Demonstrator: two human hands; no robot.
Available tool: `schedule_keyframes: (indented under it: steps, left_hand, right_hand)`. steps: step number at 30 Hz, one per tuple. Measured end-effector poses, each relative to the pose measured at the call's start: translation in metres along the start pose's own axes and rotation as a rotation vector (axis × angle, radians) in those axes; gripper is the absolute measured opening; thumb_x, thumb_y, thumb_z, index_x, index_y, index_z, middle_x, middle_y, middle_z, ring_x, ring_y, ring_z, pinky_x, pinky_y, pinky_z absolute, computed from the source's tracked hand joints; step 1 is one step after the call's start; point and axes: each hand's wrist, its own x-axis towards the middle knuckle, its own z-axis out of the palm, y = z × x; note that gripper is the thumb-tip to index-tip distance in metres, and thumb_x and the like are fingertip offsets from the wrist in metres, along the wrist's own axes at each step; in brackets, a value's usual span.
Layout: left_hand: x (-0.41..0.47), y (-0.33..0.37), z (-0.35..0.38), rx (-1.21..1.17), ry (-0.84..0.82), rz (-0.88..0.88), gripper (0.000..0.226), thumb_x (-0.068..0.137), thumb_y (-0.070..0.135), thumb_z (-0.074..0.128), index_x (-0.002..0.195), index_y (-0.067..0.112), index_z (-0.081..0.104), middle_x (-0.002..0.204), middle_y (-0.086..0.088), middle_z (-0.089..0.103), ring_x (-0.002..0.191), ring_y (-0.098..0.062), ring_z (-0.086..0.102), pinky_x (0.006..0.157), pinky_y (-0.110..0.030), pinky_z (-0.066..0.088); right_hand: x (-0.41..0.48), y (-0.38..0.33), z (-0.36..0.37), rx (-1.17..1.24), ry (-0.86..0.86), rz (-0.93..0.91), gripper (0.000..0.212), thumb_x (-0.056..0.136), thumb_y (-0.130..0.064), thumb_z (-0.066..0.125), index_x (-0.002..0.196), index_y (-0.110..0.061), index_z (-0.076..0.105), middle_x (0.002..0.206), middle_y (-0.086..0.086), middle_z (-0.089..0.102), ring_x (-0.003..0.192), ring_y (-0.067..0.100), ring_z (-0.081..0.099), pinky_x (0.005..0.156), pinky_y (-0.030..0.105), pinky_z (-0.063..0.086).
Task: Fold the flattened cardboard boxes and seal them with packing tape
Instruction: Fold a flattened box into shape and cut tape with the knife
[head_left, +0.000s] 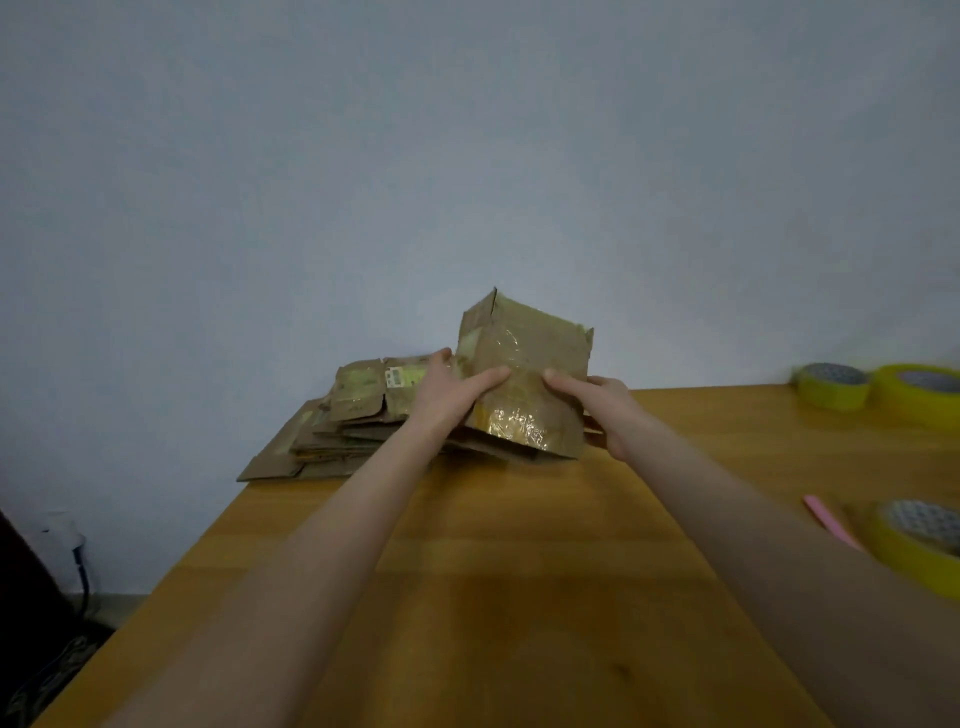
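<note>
Fingers of left hand (448, 397) and right hand (605, 410) grip the box (530, 353) at its side edges, above the flattened stack (358, 410).

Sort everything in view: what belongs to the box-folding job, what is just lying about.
Job: cardboard box held in left hand and right hand; stack of flattened boxes; three yellow tape rolls.
Lying about: pink tool, purpose unclear; cable by the wall.

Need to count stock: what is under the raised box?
Flat cardboard shows under the box, joining the stack on the table. The left hand and right hand hold the box. How many sheets lie beneath is covered.
</note>
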Motion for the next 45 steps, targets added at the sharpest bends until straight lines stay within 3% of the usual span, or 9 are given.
schedule_keyframes:
  steps: [2,5,13,18,24,31,35,39,45]
  left_hand:
    - [-0.017,0.0,0.005,-0.012,-0.05,0.022,0.111,0.061,0.05,0.084,0.149,0.016,0.023,0.145,-0.007,0.043,0.125,-0.026,0.05,0.104,-0.046,0.043]
    - [-0.032,-0.002,0.007,-0.023,-0.028,0.045,0.112,0.058,0.042,0.087,0.147,0.013,0.027,0.144,-0.007,0.043,0.128,-0.025,0.047,0.106,-0.045,0.041]
    - [-0.049,-0.026,-0.003,-0.179,0.019,-0.026,0.059,0.076,0.019,0.079,0.128,0.008,0.054,0.116,-0.002,0.063,0.109,-0.022,0.059,0.098,-0.044,0.048]
    - [-0.068,-0.039,0.006,-0.197,0.024,0.029,0.076,0.084,0.026,0.072,0.147,0.01,0.033,0.146,-0.005,0.042,0.135,-0.022,0.039,0.111,-0.044,0.035]
    - [-0.075,-0.059,0.012,-0.245,0.09,0.026,0.071,0.09,0.016,0.064,0.149,0.008,0.025,0.151,-0.009,0.035,0.139,-0.021,0.033,0.113,-0.04,0.031]
    - [-0.074,-0.068,0.028,-0.111,0.146,0.084,0.069,0.092,0.013,0.059,0.15,0.016,0.022,0.145,-0.008,0.041,0.135,-0.024,0.037,0.111,-0.041,0.035]
    - [-0.076,-0.069,0.037,-0.142,0.072,0.14,0.092,0.082,0.032,0.071,0.152,0.029,0.013,0.154,0.002,0.028,0.141,-0.017,0.026,0.114,-0.049,0.028]
    - [-0.074,-0.064,0.043,-0.042,-0.002,0.132,0.127,0.061,0.043,0.084,0.152,0.03,-0.003,0.154,0.002,0.014,0.139,-0.02,0.024,0.114,-0.047,0.028]
    - [-0.071,-0.06,0.05,-0.036,-0.006,0.197,0.124,0.06,0.037,0.088,0.151,0.03,0.005,0.152,0.004,0.018,0.137,-0.017,0.027,0.113,-0.04,0.029]
  right_hand:
    - [-0.019,0.006,-0.009,0.007,-0.022,0.033,0.05,0.07,-0.043,0.081,0.105,-0.015,0.06,0.098,0.001,0.068,0.088,0.018,0.065,0.074,0.033,0.055]
    - [-0.037,0.014,-0.018,0.074,0.002,0.035,0.036,0.072,-0.027,0.082,0.098,-0.015,0.06,0.088,0.001,0.068,0.076,0.015,0.065,0.057,0.028,0.052]
    - [-0.056,0.034,-0.037,0.191,0.073,-0.013,0.033,0.078,-0.005,0.075,0.108,-0.007,0.061,0.093,0.009,0.07,0.071,0.019,0.067,0.051,0.028,0.054]
    - [-0.065,0.049,-0.04,0.074,0.076,-0.099,0.037,0.083,-0.011,0.072,0.115,-0.016,0.055,0.097,-0.001,0.064,0.081,0.011,0.062,0.057,0.023,0.049]
    - [-0.064,0.066,-0.046,-0.109,0.113,-0.208,0.04,0.089,-0.012,0.064,0.126,-0.009,0.049,0.12,0.005,0.059,0.093,0.013,0.057,0.073,0.024,0.049]
    - [-0.058,0.073,-0.047,-0.268,0.213,-0.372,0.043,0.09,-0.013,0.063,0.131,-0.011,0.049,0.118,0.004,0.06,0.108,0.018,0.056,0.088,0.034,0.051]
    - [-0.059,0.079,-0.046,-0.37,0.291,-0.403,0.048,0.092,-0.017,0.06,0.138,-0.013,0.047,0.108,-0.004,0.054,0.103,0.012,0.052,0.083,0.026,0.045]
    - [-0.06,0.082,-0.048,-0.314,0.308,-0.441,0.043,0.087,-0.014,0.067,0.128,-0.011,0.056,0.113,0.002,0.067,0.107,0.015,0.061,0.088,0.029,0.052]
    - [-0.057,0.079,-0.047,-0.274,0.273,-0.462,0.047,0.084,-0.015,0.069,0.129,-0.013,0.055,0.119,0.002,0.064,0.102,0.012,0.059,0.091,0.039,0.053]
